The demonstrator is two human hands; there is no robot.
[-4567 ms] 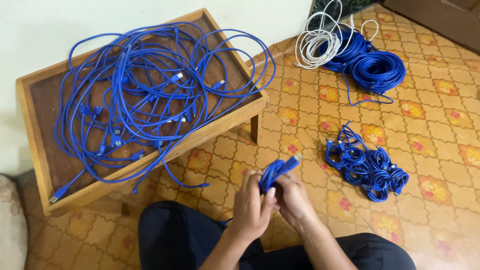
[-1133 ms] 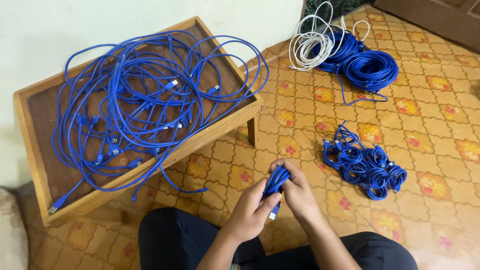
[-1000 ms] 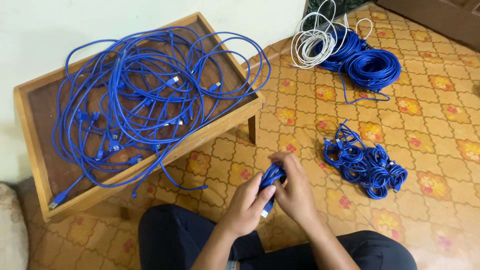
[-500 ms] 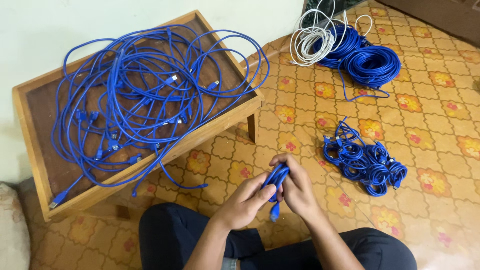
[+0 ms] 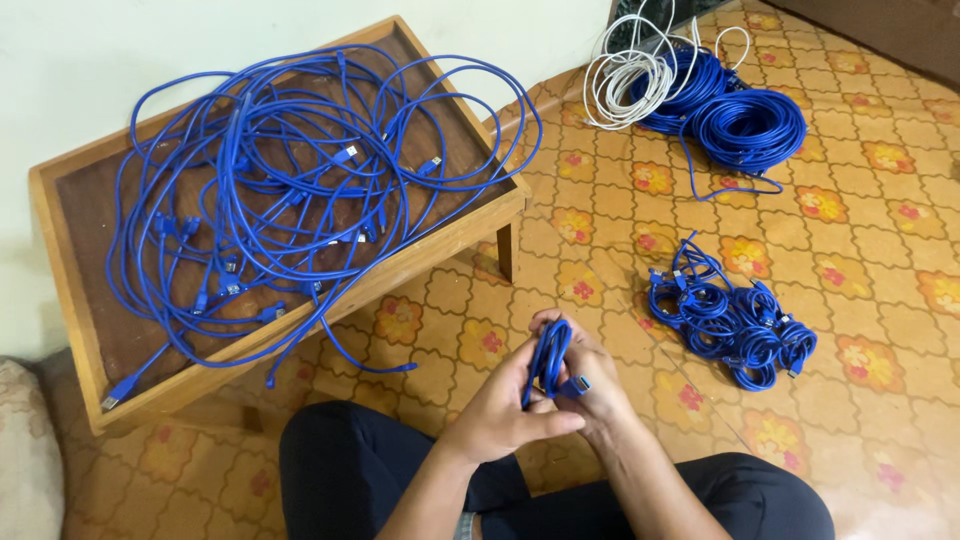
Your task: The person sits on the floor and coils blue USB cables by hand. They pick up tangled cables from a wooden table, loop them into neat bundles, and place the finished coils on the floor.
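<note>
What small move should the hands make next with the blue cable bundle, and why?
Probably tuck the loose plug end under the wrap. The left hand and right hand hold the coiled blue cable bundle, and its plug sticks out free, unlike the finished blue bundles on the floor.

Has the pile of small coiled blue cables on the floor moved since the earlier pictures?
No. The pile of coiled cables lies on the same floor tiles, right of the table leg.
</note>
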